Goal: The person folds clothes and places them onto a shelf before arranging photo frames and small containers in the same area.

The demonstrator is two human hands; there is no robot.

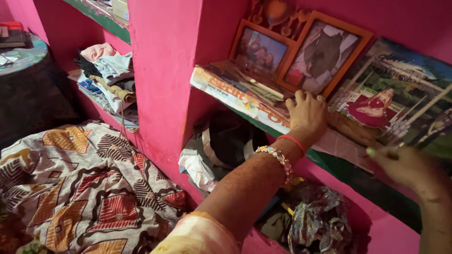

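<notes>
— What was at the left?

— A patterned blanket (80, 188), then folded clothes (110, 77) on a pink shelf (162, 70).

— And your left hand (307, 114)?

— It lay palm down, fingers loosely bent, on the newspapers (235, 91) just before the orange picture frames (301, 51), gripping nothing.

— The right hand (405, 164)?

— Blurred, near the poster (400, 94); I cannot tell whether it held something.
</notes>
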